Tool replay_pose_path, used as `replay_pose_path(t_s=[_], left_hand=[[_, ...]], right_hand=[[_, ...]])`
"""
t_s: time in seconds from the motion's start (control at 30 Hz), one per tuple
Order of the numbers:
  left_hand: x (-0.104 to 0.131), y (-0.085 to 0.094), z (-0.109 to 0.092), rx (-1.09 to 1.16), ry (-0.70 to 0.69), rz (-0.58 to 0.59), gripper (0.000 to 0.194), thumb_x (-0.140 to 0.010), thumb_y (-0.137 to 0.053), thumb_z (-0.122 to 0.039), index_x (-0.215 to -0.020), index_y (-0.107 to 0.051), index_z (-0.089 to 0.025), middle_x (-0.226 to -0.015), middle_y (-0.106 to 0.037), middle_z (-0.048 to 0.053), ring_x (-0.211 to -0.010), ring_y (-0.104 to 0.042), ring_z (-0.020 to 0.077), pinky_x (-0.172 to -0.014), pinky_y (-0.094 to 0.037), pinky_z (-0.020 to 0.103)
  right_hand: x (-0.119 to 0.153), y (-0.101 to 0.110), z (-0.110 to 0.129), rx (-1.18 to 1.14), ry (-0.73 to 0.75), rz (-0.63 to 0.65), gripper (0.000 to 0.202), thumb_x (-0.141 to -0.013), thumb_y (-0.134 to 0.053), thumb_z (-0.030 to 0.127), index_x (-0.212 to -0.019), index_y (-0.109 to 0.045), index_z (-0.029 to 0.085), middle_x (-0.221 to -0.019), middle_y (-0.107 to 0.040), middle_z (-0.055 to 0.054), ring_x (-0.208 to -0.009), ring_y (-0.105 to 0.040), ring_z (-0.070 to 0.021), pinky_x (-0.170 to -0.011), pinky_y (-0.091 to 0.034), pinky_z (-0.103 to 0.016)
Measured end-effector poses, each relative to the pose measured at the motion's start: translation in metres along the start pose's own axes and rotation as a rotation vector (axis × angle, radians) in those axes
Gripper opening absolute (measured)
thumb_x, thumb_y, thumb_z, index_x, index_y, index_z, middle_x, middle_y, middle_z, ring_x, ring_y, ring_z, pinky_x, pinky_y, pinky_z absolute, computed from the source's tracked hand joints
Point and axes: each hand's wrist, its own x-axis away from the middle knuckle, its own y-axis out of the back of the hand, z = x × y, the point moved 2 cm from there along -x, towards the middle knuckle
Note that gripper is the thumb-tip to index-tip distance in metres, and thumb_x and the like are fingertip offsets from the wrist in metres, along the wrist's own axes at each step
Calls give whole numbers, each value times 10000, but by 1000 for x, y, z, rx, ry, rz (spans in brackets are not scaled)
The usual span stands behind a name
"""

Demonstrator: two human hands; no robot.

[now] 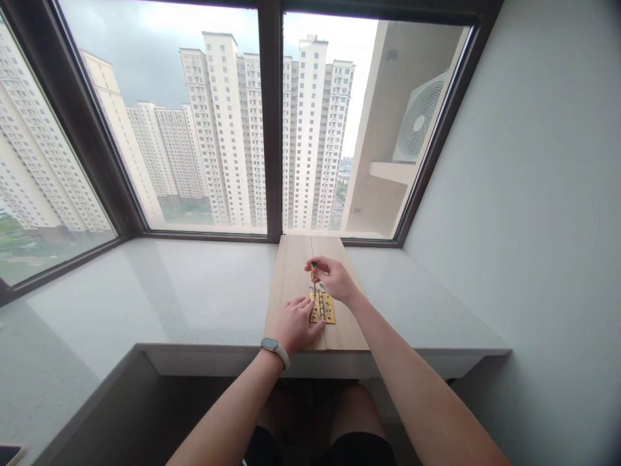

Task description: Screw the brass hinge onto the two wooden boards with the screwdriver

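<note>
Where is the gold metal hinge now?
In the head view, the gold metal hinge lies below centre, slightly right, across two pale wooden boards, with the left hand against its left side and the right hand holding a yellow-handled screwdriver over it.

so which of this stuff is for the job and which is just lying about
In the job:
screwdriver, in the right fingers
brass-coloured hinge, touched by the left fingers
wooden boards beneath the hinge
small dark pieces beyond it, probably screws

Apparently not:
object at bottom left, mostly cut off
wristband
air-conditioning unit outside
</note>
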Motion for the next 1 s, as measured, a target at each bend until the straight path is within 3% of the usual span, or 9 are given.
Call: replay_pose_path(t_s=[0.2,0.27,0.33,0.5,0.57,0.7,0.83,1.0], left_hand=[[-1,1,-1,-6,-3,0,308,-941,-643,-488,-1120,-680,-240,-1193,-714,99,-1241,-602,308,-1038,-482,446],[0,2,-1,-7,-5,1,305,-941,-643,-489,-1115,-681,-241,-1188,-715,98,-1237,-604,308,-1028,-486,446],[0,2,-1,-4,-8,1,311,-942,-641,-492,-1123,-679,-242,-1187,-715,95,-1233,-606,306,-1024,-487,446],[0,0,0,-2,-1,-5,347,-940,-643,-496,-1171,-674,-239,-1210,-717,93,-1251,-599,307,-1059,-477,446],[0,-1,0,-3,5,-6,351,-941,-637,-500,-1171,-676,-236,-1224,-716,97,-1261,-595,310,-1070,-474,450],[0,-1,0,-1,13,-3,371,-941,-632,-501,-1195,-677,-234,-1247,-713,103,-1269,-591,314,-1073,-475,457],[0,1,-1,5,9,3,372,-939,-634,-499,-1202,-675,-240,-1234,-717,102,-1260,-596,315,-1067,-478,464],[0,2,-2,7,15,15,330,-941,-638,-493,-1156,-681,-246,-1220,-716,106,-1258,-594,317,-1053,-484,465]], right_hand=[[13,-17,-8,110,83,-258,266,-924,-639,396,-1100,-732,219,-1004,-778,-94,-955,-733,-250,-701,-604,-324],[14,-18,-8,132,104,-290,261,-935,-633,397,-1102,-732,222,-1020,-778,-95,-975,-731,-250,-718,-604,-322],[12,-18,-6,122,89,-221,255,-931,-642,390,-1098,-737,221,-1072,-772,-96,-989,-720,-243,-721,-603,-314],[0,-6,2,13,-31,121,310,-915,-658,336,-1183,-737,201,-1176,-750,-102,-891,-687,-182,-770,-604,-328],[-3,-1,4,-1,-53,172,354,-913,-664,318,-1242,-722,201,-1158,-759,-105,-908,-684,-186,-774,-599,-334],[-5,2,5,49,-32,160,370,-924,-641,315,-1267,-722,200,-1095,-779,-107,-933,-691,-205,-756,-581,-329],[-1,-2,3,138,35,61,288,-943,-580,318,-1129,-759,190,-1018,-787,-88,-890,-711,-205,-791,-577,-341],[8,-6,2,211,103,-64,287,-947,-550,302,-1123,-759,214,-1010,-796,-60,-936,-741,-213,-851,-587,-342]])
